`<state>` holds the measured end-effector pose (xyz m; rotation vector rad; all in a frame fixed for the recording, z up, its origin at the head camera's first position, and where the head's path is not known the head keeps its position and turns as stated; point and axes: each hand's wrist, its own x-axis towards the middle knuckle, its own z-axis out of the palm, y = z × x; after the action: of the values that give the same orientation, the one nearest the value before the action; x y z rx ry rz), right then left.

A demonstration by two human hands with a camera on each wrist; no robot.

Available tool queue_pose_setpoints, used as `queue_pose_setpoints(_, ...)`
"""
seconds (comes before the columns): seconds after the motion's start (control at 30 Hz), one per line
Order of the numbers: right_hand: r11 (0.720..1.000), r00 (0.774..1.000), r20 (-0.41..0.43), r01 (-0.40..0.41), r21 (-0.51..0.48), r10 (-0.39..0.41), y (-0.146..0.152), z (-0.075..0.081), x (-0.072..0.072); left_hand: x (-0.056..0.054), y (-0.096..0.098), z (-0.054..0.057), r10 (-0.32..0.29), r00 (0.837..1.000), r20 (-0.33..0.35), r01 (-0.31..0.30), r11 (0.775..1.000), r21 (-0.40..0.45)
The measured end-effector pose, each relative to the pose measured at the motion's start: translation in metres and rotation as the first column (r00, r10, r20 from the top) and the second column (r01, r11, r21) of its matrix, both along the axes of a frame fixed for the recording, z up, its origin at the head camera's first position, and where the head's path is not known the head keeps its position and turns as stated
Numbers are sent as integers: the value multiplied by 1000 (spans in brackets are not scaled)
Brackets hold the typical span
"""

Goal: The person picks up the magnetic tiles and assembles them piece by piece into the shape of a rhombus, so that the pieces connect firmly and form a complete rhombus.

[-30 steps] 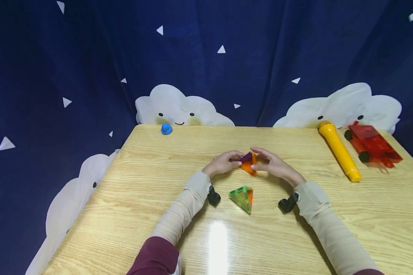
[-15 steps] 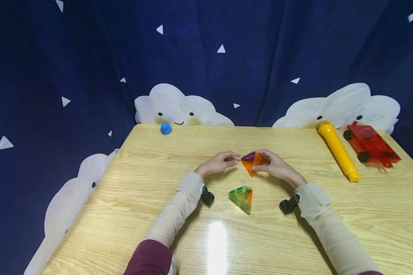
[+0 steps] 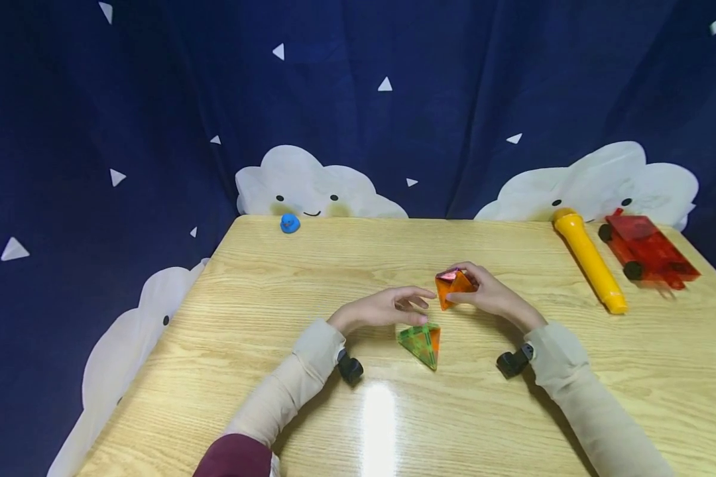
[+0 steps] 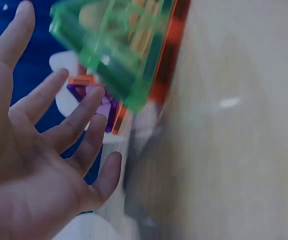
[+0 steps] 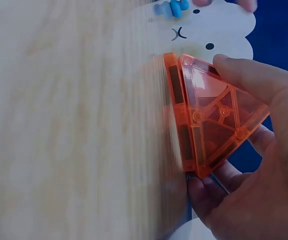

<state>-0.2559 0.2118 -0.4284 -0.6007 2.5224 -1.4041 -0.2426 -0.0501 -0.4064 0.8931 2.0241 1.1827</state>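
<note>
In the head view, my right hand (image 3: 494,291) holds an orange and purple pyramid of see-through magnetic tiles (image 3: 453,289) just over the table. Its thumb lies along an orange triangle tile (image 5: 216,112) in the right wrist view, with the other fingers on the far side. My left hand (image 3: 388,308) reaches in from the left, fingers spread and loosely bent, holding nothing. Just below its thumb stands a second pyramid, green and orange (image 3: 419,346). In the left wrist view, that green pyramid (image 4: 119,55) is beyond the fingers; whether the thumb touches it I cannot tell.
A yellow toy microphone (image 3: 591,262) lies at the right of the wooden table (image 3: 215,344), beside a red see-through cart with black wheels (image 3: 653,252). A small blue duck (image 3: 290,223) sits at the back edge. Behind hangs a dark blue curtain (image 3: 334,99).
My left hand has let go of the orange and purple pyramid and come down toward the green one. My right hand has shifted slightly right with the orange and purple pyramid.
</note>
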Motion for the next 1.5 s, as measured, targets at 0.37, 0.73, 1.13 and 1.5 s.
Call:
queue_pose_setpoints(0.37,996,1000,2,21,91,-21,6,6,12,16,5,-8,-67,983,-173,60,997,-45)
queue_pose_setpoints(0.73,996,1000,3,25,85,-25,8,4,12,8,-4,-12,5,992,-130,-13,998,-61)
queue_pose_setpoints(1.13,991,999,-3,51,122,-51,5,3,14,-6,-5,-11,159,977,-145,-168,984,-52)
queue_pose_setpoints(1.5,999,999,40,-25,43,23,0,0,12,-19,0,-11,192,964,-186,-207,976,-66)
